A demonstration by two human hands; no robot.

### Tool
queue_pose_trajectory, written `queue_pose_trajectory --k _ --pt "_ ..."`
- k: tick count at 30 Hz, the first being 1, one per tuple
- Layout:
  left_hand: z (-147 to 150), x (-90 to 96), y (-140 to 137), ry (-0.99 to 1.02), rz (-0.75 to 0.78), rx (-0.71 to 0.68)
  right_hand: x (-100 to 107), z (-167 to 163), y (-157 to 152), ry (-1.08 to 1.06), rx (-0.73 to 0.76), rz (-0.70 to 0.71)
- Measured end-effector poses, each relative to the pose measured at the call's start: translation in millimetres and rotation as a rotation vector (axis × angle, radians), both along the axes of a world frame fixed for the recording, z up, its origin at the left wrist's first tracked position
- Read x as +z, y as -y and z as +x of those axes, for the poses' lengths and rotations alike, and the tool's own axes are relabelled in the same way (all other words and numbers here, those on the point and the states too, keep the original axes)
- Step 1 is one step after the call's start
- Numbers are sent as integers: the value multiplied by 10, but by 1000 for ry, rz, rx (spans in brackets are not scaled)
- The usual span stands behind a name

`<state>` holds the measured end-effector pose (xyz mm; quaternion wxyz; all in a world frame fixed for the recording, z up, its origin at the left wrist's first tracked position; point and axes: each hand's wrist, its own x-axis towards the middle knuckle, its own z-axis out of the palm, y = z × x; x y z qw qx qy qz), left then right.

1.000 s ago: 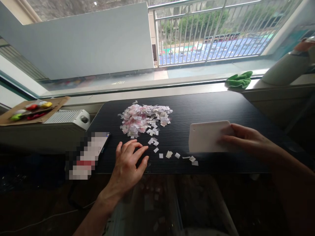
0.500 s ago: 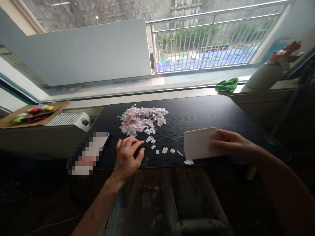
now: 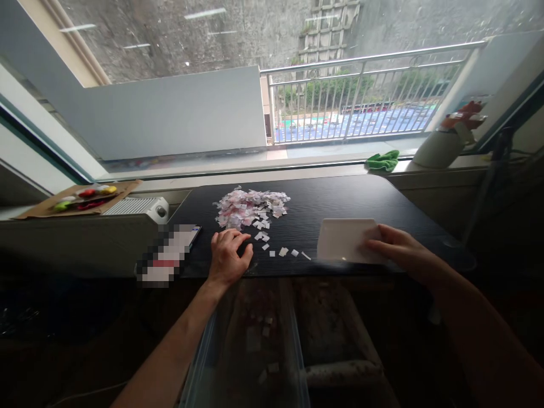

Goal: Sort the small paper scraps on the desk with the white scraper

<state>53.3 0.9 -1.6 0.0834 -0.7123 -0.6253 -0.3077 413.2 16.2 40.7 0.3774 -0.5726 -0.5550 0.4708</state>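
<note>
My right hand (image 3: 397,245) grips the right end of a flat white plastic scraper (image 3: 340,241), held over the right part of the black table (image 3: 340,198). Close to the table's front edge, my left hand (image 3: 229,255) rests with curled fingers, thumb and index finger apart and nothing between them. Just beyond its fingertips lies a heap of small white and pink paper scraps (image 3: 242,207). Loose paper squares (image 3: 272,253) trail from the heap toward the scraper, with a thin paper strip (image 3: 306,255) nearest to it.
Below the table's front edge stands a clear plastic bin (image 3: 297,351) with some scraps inside. A phone (image 3: 174,252), its screen blurred out, lies at the table's left. On the windowsill sit a green cloth (image 3: 382,161) and a pale vase-like object (image 3: 440,148). A radiator (image 3: 136,209) stands left.
The view has tilted upward and shifted. The scraper now covers the spot where a couple of scraps lay by its lower left corner. My left hand keeps its place beside the heap.
</note>
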Motion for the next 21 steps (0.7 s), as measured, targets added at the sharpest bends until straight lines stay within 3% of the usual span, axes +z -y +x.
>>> queue_pose_trajectory --k 3,8,13,21 --pt "10 11 -10 -9 2 9 -40 -113 -66 -31 -24 72" --pt "26 24 -26 8 -6 21 -37 -275 -95 -75 31 17" --pt "37 18 -37 6 14 24 -70 -457 -263 -124 -1 106" --pt "30 -19 -51 -21 56 18 -100 -467 -415 -94 160 -12"
